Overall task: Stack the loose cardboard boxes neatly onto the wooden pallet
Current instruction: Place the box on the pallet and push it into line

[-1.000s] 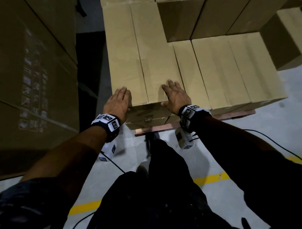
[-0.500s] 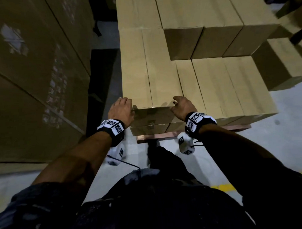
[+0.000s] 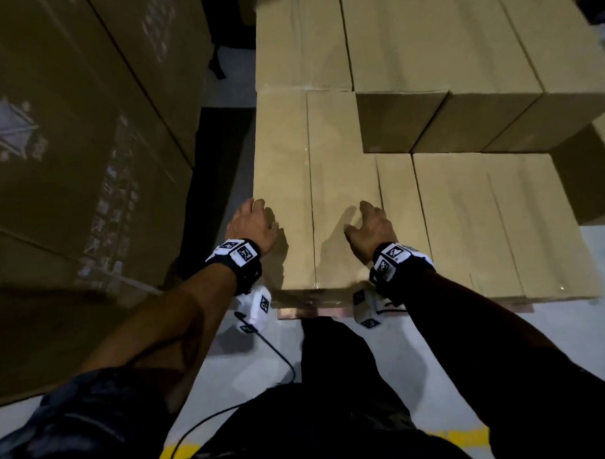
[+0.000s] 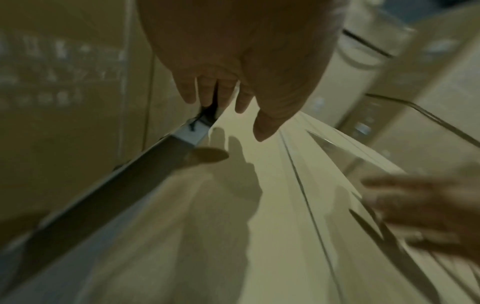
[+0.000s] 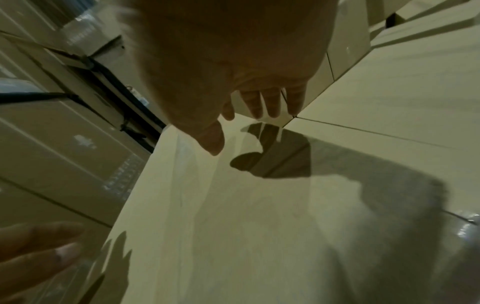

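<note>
While unreadable, pale print on side carton.

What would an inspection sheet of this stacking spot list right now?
Surface: grey floor with a yellow line.
Job's things: cardboard boxes on the wooden pallet; higher tier behind.
Clutter: nothing seen.
Grips: left hand and right hand open over the near box, holding nothing.
Cables: black wire from the left wrist.
Surroundings: large printed cartons on the left.
</note>
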`<state>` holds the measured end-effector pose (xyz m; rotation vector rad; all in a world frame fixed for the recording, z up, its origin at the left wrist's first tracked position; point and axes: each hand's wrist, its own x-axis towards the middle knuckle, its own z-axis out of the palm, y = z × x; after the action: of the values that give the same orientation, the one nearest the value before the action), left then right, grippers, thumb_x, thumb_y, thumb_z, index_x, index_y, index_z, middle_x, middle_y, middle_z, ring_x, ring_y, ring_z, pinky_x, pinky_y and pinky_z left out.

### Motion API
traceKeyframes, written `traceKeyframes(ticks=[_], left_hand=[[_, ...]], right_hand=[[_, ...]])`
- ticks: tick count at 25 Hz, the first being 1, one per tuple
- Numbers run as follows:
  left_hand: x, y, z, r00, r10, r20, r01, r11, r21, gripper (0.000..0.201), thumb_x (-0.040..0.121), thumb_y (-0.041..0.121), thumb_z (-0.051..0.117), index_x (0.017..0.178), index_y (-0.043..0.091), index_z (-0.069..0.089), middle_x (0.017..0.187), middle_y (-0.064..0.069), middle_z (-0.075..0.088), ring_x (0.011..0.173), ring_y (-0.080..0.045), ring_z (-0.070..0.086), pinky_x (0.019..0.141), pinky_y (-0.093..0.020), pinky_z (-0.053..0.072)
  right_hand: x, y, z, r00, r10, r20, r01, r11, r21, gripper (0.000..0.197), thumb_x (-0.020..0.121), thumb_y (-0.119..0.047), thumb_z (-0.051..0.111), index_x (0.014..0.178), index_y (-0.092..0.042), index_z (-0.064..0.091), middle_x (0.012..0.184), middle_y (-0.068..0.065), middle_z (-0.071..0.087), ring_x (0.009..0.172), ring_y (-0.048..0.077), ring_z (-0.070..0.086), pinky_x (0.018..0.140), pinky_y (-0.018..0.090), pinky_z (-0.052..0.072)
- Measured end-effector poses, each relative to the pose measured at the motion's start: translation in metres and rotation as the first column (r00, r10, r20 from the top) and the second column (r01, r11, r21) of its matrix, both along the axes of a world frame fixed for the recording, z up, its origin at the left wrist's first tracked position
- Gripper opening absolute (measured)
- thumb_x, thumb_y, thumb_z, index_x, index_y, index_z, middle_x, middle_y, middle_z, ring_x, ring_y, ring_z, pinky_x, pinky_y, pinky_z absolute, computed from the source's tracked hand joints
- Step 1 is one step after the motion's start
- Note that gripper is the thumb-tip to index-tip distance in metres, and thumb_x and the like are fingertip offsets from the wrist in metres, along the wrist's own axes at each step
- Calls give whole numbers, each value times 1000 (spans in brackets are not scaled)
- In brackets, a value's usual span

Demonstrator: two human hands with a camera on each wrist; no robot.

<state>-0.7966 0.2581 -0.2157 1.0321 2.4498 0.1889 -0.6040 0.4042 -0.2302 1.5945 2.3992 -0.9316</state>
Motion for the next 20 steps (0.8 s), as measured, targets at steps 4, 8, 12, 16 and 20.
traceKeyframes(ticks=[4,8,12,16,20], left_hand=[[-33,43,-15,938,274,212,-283,959,12,71,96,39,59,152,10,25,160,-14,21,141,-39,32,114,-41,31],[-54,79,-24,815,449,365,-490,871,22,92,91,41,66,158,16,8,163,-14,16,145,-37,26,117,-40,27],[-58,93,-31,698,510,503,-603,797,27,96,89,37,71,156,9,9,159,-17,24,143,-34,32,110,-36,31],[-53,95,-34,663,527,532,-656,751,73,86,90,30,72,151,6,17,154,-15,33,139,-30,36,101,-26,31],[-50,88,-33,666,535,520,-663,744,84,74,88,33,72,144,10,28,145,-13,44,130,-31,46,93,-26,33]], right_hand=[[-35,44,-11,988,-147,-47,140,982,-128,88,92,-44,65,160,-24,12,159,13,28,141,38,36,114,46,35],[-67,79,-19,964,-253,-80,229,946,-230,102,89,-47,70,161,-27,-1,159,16,26,144,38,33,117,45,31],[-81,93,-22,940,-323,-112,279,914,-295,108,86,-49,73,161,-25,-2,159,17,28,143,38,35,114,42,33],[-81,93,-26,934,-333,-130,285,913,-291,108,85,-51,74,161,-23,2,157,15,33,142,37,36,114,43,33],[-82,88,-23,927,-343,-152,285,908,-308,107,85,-49,75,161,-24,3,156,15,33,143,36,35,113,41,34]])
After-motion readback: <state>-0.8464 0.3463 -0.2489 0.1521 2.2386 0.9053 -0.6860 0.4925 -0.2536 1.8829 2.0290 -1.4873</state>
